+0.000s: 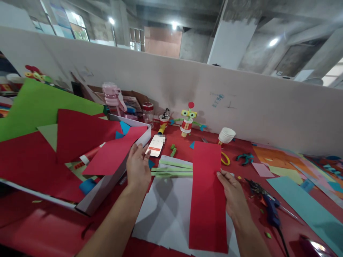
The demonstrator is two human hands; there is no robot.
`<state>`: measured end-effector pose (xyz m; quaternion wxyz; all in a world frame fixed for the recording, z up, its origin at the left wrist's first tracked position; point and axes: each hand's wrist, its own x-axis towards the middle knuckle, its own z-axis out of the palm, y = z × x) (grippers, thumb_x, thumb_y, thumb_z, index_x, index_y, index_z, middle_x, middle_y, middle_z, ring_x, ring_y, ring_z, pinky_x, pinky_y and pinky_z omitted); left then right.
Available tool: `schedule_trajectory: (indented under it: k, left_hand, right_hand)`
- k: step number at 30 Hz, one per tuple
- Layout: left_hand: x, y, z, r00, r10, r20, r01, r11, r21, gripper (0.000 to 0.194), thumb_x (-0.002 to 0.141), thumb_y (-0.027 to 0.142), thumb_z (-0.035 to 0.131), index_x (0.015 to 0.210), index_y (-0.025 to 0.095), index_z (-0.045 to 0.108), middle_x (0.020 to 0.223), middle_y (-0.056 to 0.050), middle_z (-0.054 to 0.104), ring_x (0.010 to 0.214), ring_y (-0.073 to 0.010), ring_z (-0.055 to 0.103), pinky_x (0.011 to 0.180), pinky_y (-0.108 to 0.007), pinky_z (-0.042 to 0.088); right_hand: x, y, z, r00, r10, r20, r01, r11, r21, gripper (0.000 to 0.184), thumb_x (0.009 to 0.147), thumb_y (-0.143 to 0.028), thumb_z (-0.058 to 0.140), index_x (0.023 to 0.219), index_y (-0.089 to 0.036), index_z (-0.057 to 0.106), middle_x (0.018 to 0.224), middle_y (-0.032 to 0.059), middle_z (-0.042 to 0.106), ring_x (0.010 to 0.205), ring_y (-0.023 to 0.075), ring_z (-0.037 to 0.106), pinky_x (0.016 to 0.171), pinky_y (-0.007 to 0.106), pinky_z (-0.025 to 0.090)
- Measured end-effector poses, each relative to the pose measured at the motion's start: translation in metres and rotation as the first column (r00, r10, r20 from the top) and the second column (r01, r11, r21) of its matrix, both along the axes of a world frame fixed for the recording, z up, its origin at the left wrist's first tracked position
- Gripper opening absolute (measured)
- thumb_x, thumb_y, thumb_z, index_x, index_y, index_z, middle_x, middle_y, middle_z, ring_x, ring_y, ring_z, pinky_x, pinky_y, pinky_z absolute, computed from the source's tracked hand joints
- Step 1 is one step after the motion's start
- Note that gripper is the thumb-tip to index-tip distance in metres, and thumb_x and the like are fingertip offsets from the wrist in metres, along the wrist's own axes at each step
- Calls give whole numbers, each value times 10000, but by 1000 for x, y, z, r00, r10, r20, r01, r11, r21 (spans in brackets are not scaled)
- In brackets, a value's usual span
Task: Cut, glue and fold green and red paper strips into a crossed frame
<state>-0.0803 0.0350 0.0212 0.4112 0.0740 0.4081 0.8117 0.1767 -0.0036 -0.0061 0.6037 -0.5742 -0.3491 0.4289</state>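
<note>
My right hand (232, 189) grips the right edge of a long red paper strip (207, 207) between thumb and fingers. The strip stands lengthwise over white sheets (163, 207) and covers the right ends of several thin light-green paper strips (171, 171). Beside the wall of a white box (114, 187), my left hand (138, 166) is raised with its fingers apart and nothing visible in them. A lit phone (155, 145) lies just beyond its fingertips. Red paper (115, 153) sticks out of the box close to that hand.
A paper-cup figure (187, 125) with green folded arms stands at the back, near stacked white cups (227, 135). To the right lie a glue gun (270, 207) with a cord, yellow-handled scissors (225, 159) and teal paper (308, 203). A pink bottle (112, 96) stands behind the box.
</note>
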Motion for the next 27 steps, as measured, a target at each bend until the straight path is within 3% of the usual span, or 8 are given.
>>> schedule_trajectory:
  k: [4, 7, 10, 14, 20, 22, 24, 27]
  left_hand:
    - [11, -7, -2, 959, -232, -160, 217, 970, -105, 314, 598, 143, 699, 902, 194, 640, 897, 14, 635, 688, -76, 582, 572, -170, 422]
    - [12, -10, -2, 940, -255, -225, 237, 966, -104, 322, 577, 179, 691, 893, 191, 632, 808, 24, 628, 614, -75, 540, 550, -191, 395]
    - [9, -10, -1, 944, -229, -239, 215, 973, -83, 266, 556, 166, 676, 817, 182, 624, 730, 32, 603, 592, -73, 521, 536, -187, 379]
    - [1, -7, 1, 961, -135, -243, 132, 991, -29, 198, 558, 153, 648, 751, 179, 611, 683, 33, 571, 609, -86, 525, 545, -185, 384]
    - [-5, -8, 5, 851, -193, -488, 174, 981, -84, 128, 622, 201, 593, 746, 176, 611, 710, 26, 568, 622, -93, 513, 551, -193, 379]
    - [-1, -23, 7, 684, -404, -607, 370, 910, -188, 139, 683, 249, 578, 798, 187, 626, 746, 13, 606, 654, -116, 550, 587, -215, 421]
    - [4, -46, 5, 305, -596, -743, 577, 736, -354, 221, 736, 301, 572, 914, 202, 656, 867, -19, 671, 771, -160, 600, 697, -266, 473]
    - [10, -86, -8, -298, -541, -786, 611, 525, -593, 445, 658, 243, 670, 1102, 246, 641, 1132, -33, 670, 1014, -225, 592, 880, -340, 464]
  right_hand:
    - [22, -14, 29, 889, -267, 371, 201, 957, 209, 284, 706, -441, 675, 830, -186, 694, 806, 43, 696, 758, 215, 619, 710, 327, 475]
    - [33, -39, 64, 341, -638, 691, 232, 769, 596, 241, 816, -310, 619, 982, -153, 697, 914, 103, 694, 857, 243, 618, 802, 357, 445]
    - [17, -63, 77, 47, -656, 753, -167, 738, 653, 228, 799, -154, 642, 1023, -173, 680, 849, 78, 692, 792, 211, 606, 778, 331, 437]
    - [-35, -84, 33, 67, -464, 883, -547, 723, 422, 191, 823, -110, 557, 969, -160, 670, 828, 92, 665, 790, 214, 577, 739, 338, 418]
    - [-72, -105, -33, 125, -25, 992, -587, 804, 94, 188, 831, -86, 496, 841, -202, 644, 773, 40, 621, 739, 193, 518, 694, 332, 363]
    - [-72, -107, -33, 104, 81, 991, -561, 828, -9, 162, 826, -92, 522, 825, -205, 638, 811, 39, 623, 784, 199, 519, 728, 332, 364]
    - [-72, -106, -28, 99, 153, 983, -521, 850, -80, 156, 811, -99, 548, 878, -204, 641, 833, 39, 627, 806, 204, 519, 744, 331, 365]
    - [-74, -107, -24, 99, 211, 972, -452, 880, -145, 130, 823, -126, 546, 892, -192, 633, 837, 41, 632, 815, 204, 523, 749, 332, 365]
